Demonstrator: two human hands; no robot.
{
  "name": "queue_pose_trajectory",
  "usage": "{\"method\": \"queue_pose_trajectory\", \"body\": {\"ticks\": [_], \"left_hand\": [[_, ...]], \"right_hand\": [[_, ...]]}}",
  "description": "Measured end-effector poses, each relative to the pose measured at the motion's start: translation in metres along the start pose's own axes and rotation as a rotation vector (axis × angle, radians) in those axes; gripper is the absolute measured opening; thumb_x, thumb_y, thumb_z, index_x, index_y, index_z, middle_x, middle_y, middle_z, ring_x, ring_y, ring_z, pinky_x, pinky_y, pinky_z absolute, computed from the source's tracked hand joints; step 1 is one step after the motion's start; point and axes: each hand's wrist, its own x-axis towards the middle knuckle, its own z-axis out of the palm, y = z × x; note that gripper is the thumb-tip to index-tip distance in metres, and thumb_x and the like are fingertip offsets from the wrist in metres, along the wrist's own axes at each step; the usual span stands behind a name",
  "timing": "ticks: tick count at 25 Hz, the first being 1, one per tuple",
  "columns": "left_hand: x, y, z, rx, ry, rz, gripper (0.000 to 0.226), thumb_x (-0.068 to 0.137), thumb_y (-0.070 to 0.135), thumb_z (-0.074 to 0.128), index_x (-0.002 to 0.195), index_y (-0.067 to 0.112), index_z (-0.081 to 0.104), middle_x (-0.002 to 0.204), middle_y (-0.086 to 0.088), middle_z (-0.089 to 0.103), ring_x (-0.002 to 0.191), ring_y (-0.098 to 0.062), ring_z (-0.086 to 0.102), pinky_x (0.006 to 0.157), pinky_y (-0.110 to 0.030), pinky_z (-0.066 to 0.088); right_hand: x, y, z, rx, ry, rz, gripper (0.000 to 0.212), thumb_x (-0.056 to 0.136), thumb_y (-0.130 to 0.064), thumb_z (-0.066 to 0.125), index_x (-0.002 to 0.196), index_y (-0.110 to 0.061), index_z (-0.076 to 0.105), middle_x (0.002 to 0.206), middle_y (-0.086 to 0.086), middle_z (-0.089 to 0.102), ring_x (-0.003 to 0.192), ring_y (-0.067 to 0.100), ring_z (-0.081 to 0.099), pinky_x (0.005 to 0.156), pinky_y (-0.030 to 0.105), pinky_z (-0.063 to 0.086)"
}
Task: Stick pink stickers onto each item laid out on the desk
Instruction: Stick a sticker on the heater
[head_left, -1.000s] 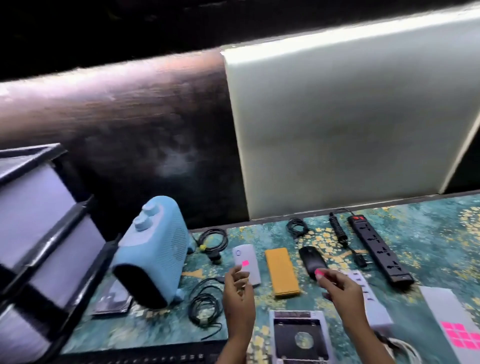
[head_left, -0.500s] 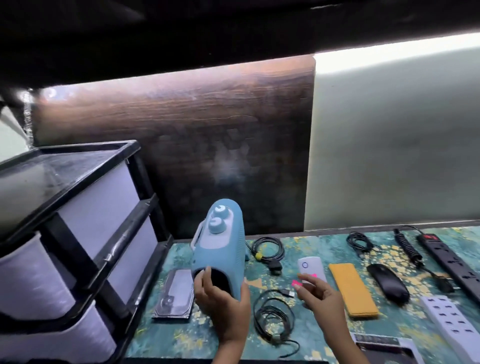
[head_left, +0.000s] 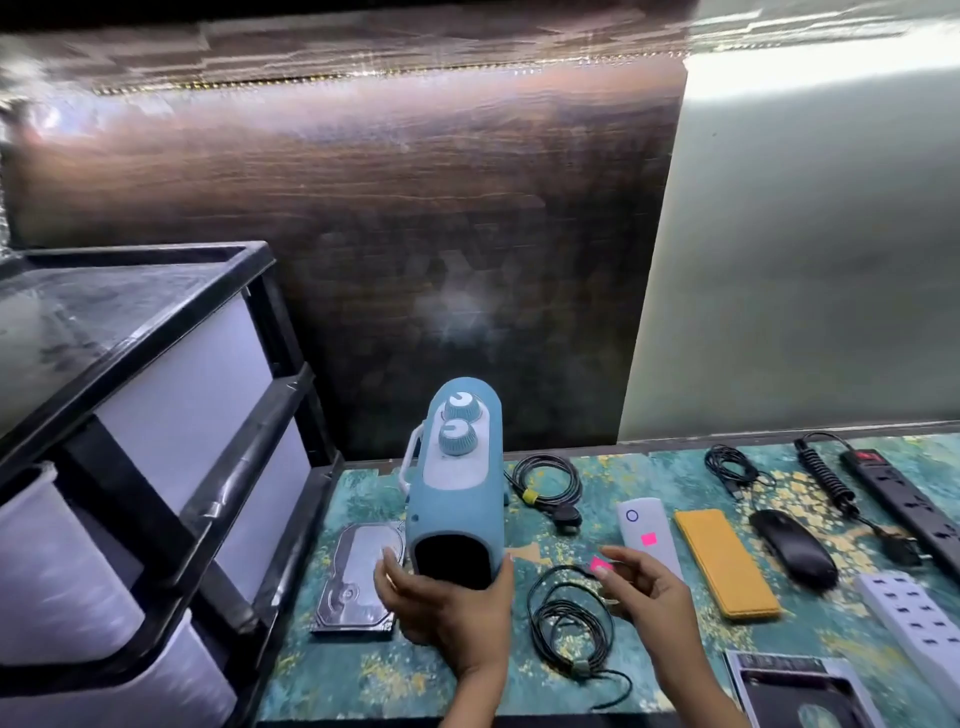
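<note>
Pink sticker (head_left: 598, 563), pinched in the fingers (head_left: 605, 572) of your right hand (head_left: 644, 592), has moved from the tagged power bank (head_left: 641, 519) toward the blue heater (head_left: 457, 499), next for tagging, which your left hand (head_left: 457, 618) grips, turned end-on on the counter (head_left: 415, 675).

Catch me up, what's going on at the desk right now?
A person is labelling the items laid out on the desk. The left grip holds the base of the blue heater, which stands upright. The right grip pinches a loose pink sticker just right of the heater, not yet stuck on. The white power bank already bears a pink label. The hard drive, yellow pouch and black mouse show none that I can see.
</note>
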Motion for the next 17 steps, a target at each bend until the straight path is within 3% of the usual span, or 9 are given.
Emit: {"method": "queue_pose_trajectory", "body": {"ticks": [3,11,14,17], "left_hand": [[0.004,0.001,0.0,-0.127,-0.105,-0.178,0.128,0.035,0.014,0.094,0.14,-0.001,0.022,0.142,-0.026,0.032,0.132,-0.039,0.032,0.108,-0.05,0.03],[0.052,0.02,-0.018,-0.017,-0.061,-0.14,0.116,0.033,0.029,0.087,0.131,0.001,0.033,0.129,-0.026,0.047,0.118,-0.042,0.048,0.099,-0.05,0.041],[0.077,0.038,-0.032,-0.159,-0.012,-0.331,0.104,0.035,0.038,0.077,0.126,0.007,0.037,0.124,-0.02,0.054,0.111,-0.038,0.054,0.092,-0.044,0.042],[0.092,0.034,-0.049,-0.263,-0.057,-0.549,0.096,0.041,0.039,0.074,0.123,0.006,0.038,0.106,-0.015,0.055,0.094,-0.032,0.054,0.083,-0.041,0.044]], "right_hand": [[0.005,0.0,0.005,-0.01,-0.026,0.012,0.013,0.079,-0.004,0.066,0.088,-0.012,0.067,0.075,0.011,0.064,0.064,0.017,0.058,0.055,0.023,0.047],[0.02,-0.007,0.006,0.016,-0.078,-0.06,0.014,0.073,0.003,0.069,0.069,-0.009,0.073,0.058,0.0,0.07,0.058,0.013,0.062,0.05,0.015,0.051],[0.025,-0.004,0.021,-0.066,-0.165,-0.101,0.02,0.069,0.005,0.072,0.063,-0.014,0.075,0.063,-0.001,0.072,0.059,0.012,0.061,0.056,0.017,0.053],[0.022,0.011,0.04,-0.331,-0.29,-0.142,0.03,0.065,-0.002,0.078,0.059,-0.031,0.074,0.061,-0.013,0.072,0.058,0.006,0.062,0.057,0.016,0.051]]}}
